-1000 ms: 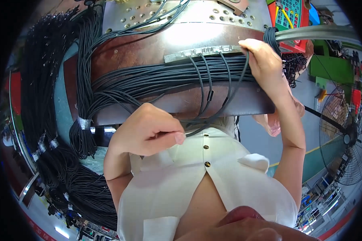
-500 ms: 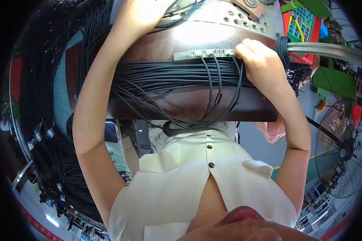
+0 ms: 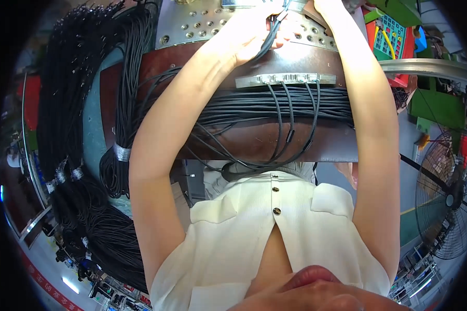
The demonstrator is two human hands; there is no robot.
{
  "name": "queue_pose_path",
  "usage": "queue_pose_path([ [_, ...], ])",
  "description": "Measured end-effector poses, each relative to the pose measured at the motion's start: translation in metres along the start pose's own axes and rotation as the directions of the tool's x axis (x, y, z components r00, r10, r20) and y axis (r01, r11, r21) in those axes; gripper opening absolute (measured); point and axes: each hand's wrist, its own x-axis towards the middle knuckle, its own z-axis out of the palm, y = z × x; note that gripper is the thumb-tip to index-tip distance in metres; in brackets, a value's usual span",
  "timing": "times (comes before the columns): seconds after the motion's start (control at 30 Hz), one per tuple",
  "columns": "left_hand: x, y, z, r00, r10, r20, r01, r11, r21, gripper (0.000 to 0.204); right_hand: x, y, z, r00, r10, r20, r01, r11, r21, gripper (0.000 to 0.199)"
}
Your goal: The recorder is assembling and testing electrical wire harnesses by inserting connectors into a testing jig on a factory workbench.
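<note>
My left hand (image 3: pixel 251 33) reaches far over the perforated metal plate (image 3: pixel 192 23), fingers closed on a thin black cable (image 3: pixel 269 37) that runs toward the top edge. My right hand (image 3: pixel 331 6) is beside it at the picture's top edge, mostly cut off, so its grip is hidden. Below both hands a metal slotted strip (image 3: pixel 285 80) lies on the brown work board (image 3: pixel 254 140). Several black cables drop through the strip and loop down. A thick bundle of black cables (image 3: pixel 275 108) lies across the board under my forearms.
Large hanks of black cables (image 3: pixel 70 119), tied with silver tape, hang at the left. A red box with a green panel (image 3: pixel 394 33) and green equipment (image 3: pixel 438 106) stand at the right. A floor fan (image 3: pixel 449 202) stands lower right.
My left hand has risen from near my chest to the perforated plate and taken a cable. My right hand has left the end of the slotted strip and moved up to the top edge.
</note>
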Motion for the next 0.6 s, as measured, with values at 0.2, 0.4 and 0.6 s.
queue_pose_path([
  [0.2,-0.04,0.006,0.019,0.96,-0.227,-0.166,0.245,0.965,0.095,0.045,-0.022,-0.012,0.006,0.964,-0.263,0.051,0.226,0.695,-0.683,0.022],
  [0.4,-0.07,-0.012,0.031,0.957,-0.228,-0.177,0.236,0.972,0.022,0.027,-0.038,-0.039,0.023,0.96,0.048,0.275,-0.056,0.998,0.022,0.019],
  [0.6,-0.178,0.068,-0.008,0.959,-0.074,-0.275,0.004,0.969,-0.248,0.022,-0.052,-0.058,0.028,0.804,0.267,0.532,-0.149,0.956,-0.255,0.029],
])
